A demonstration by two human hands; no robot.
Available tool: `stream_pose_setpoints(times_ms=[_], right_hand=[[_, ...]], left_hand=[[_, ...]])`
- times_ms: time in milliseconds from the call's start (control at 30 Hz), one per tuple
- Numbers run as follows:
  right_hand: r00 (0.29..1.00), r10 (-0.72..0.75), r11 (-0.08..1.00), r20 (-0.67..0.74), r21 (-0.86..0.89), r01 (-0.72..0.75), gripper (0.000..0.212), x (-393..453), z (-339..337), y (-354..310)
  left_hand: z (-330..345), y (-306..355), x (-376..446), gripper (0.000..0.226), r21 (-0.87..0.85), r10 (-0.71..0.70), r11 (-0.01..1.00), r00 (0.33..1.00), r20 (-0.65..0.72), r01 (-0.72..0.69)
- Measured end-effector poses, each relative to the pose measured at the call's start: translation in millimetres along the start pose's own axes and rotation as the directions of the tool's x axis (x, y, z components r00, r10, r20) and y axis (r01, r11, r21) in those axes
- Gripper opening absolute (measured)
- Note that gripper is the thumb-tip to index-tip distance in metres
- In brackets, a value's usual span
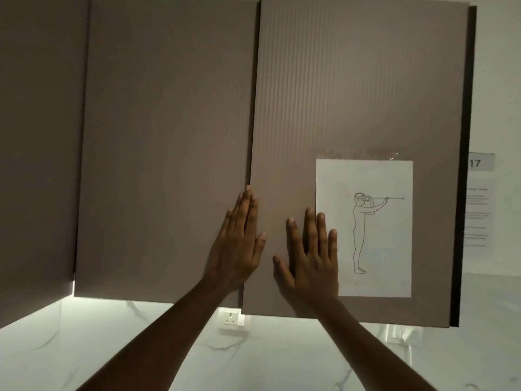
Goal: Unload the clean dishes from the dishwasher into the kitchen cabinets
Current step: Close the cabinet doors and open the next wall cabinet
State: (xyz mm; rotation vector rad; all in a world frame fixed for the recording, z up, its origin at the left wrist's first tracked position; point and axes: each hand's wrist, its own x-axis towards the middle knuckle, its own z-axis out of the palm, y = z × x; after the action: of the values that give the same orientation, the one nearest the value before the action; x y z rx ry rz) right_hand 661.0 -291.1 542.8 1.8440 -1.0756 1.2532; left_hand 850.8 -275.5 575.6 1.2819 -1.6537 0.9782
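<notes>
Both hands lay flat and empty, fingers spread, on the closed cabinets: the left hand (239,244) across the vertical door seam (252,153), the right hand (311,255) on the right door (352,80). No dishes or dishwasher showed; the seam ran upright directly under the left hand, the nearer one.

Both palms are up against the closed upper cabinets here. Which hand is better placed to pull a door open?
Left, probably. The left hand has its fingertips on the seam between the two cabinet doors, where an edge can be caught. The right hand lies flat mid-panel, beside the taped drawing.
</notes>
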Motion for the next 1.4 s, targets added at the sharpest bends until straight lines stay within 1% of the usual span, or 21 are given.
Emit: stream_pose_setpoints(times_ms=[100, 267, 367, 467, 500, 533, 600, 667, 733, 833, 900, 1000, 1067, 1133, 1167, 1200, 1267, 1300, 1333, 1400], right_hand=[[1.0, -0.004, 1.0, 0.0, -0.005, 0.004, 0.085, -1, -2, 2], [1.0, -0.007, 1.0, 0.021, -0.026, 0.008, 0.085, 2, -4, 1], [0.999, 0.0, 1.0, 0.045, -0.021, 0.001, 0.086, 2, -4, -4], [0.999, 0.024, 0.999, 0.034, 0.033, -0.025, 0.092, 3, -3, -16], [1.0, 0.002, 0.999, 0.028, 0.039, -0.003, 0.093, 4, -2, -21], [0.999, -0.046, 0.999, 0.028, 0.028, 0.046, 0.092, 5, -1, -26], [0.978, -0.205, 0.979, 0.029, 0.018, 0.204, 0.089, 6, 3, -44], [0.937, -0.35, 0.936, 0.023, 0.053, 0.348, 0.086, 9, 7, -69], [0.89, -0.455, 0.888, 0.031, 0.092, 0.451, 0.085, 12, 11, -100], [0.836, -0.545, 0.829, 0.057, 0.182, 0.528, 0.088, 7, 19, -148], [0.804, -0.59, 0.789, 0.076, 0.263, 0.554, 0.098, 0, 32, -176], [0.755, -0.645, 0.749, 0.122, 0.299, 0.591, 0.121, -10, 61, -209], [0.761, -0.635, 0.76, 0.134, 0.285, 0.584, 0.129, -11, 80, -225], [0.773, -0.618, 0.777, 0.142, 0.255, 0.575, 0.131, -8, 96, -236], [0.775, -0.617, 0.781, 0.138, 0.23, 0.581, 0.128, -4, 101, -242], [0.776, -0.621, 0.779, 0.115, 0.198, 0.594, 0.117, 1, 105, -246], [0.772, -0.636, 0.769, 0.012, 0.092, 0.632, 0.081, 11, 115, -255], [0.77, -0.638, 0.768, -0.01, 0.063, 0.638, 0.074, 15, 121, -260], [0.764, -0.645, 0.763, -0.007, 0.04, 0.645, 0.071, 17, 127, -265], [0.774, -0.633, 0.774, -0.012, 0.03, 0.633, 0.062, 15, 139, -273]], left_hand=[[-3, 1, -1, 0.076, -0.006, 0.016, 1.0, 1.0, -0.006, -0.016], [-13, 1, 0, 0.077, 0.077, 0.002, 0.997, 1.0, 0.031, -0.005], [-29, -6, -5, 0.078, 0.14, 0.049, 0.988, 0.997, 0.064, -0.058], [-42, -25, -21, 0.076, 0.215, 0.078, 0.972, 0.991, 0.108, -0.099], [-44, -35, -29, 0.077, 0.216, 0.048, 0.974, 0.992, 0.119, -0.073], [-44, -46, -38, 0.078, 0.201, -0.012, 0.979, 0.992, 0.126, -0.013], [-47, -72, -62, 0.081, 0.182, -0.179, 0.971, 0.977, 0.112, 0.157], [-54, -99, -86, 0.08, 0.192, -0.317, 0.936, 0.944, 0.089, 0.296], [-65, -121, -109, 0.079, 0.207, -0.41, 0.898, 0.909, 0.076, 0.388], [-81, -146, -139, 0.081, 0.256, -0.52, 0.832, 0.852, 0.055, 0.492], [-88, -160, -152, 0.08, 0.3, -0.541, 0.811, 0.839, 0.061, 0.502], [-96, -183, -162, 0.076, 0.389, -0.499, 0.82, 0.857, 0.127, 0.42], [-101, -197, -163, 0.073, 0.408, -0.466, 0.833, 0.872, 0.15, 0.374], [-101, -205, -158, 0.073, 0.407, -0.46, 0.832, 0.879, 0.127, 0.377], [-100, -208, -155, 0.072, 0.399, -0.463, 0.83, 0.88, 0.107, 0.389], [-99, -209, -151, 0.071, 0.394, -0.463, 0.83, 0.882, 0.09, 0.396], [-97, -209, -141, 0.067, 0.371, -0.434, 0.848, 0.897, 0.08, 0.378], [-96, -210, -137, 0.065, 0.366, -0.404, 0.863, 0.911, 0.084, 0.349], [-96, -211, -135, 0.062, 0.389, -0.361, 0.871, 0.928, 0.09, 0.301], [-97, -213, -129, 0.062, 0.463, -0.299, 0.859, 0.948, 0.109, 0.218]])
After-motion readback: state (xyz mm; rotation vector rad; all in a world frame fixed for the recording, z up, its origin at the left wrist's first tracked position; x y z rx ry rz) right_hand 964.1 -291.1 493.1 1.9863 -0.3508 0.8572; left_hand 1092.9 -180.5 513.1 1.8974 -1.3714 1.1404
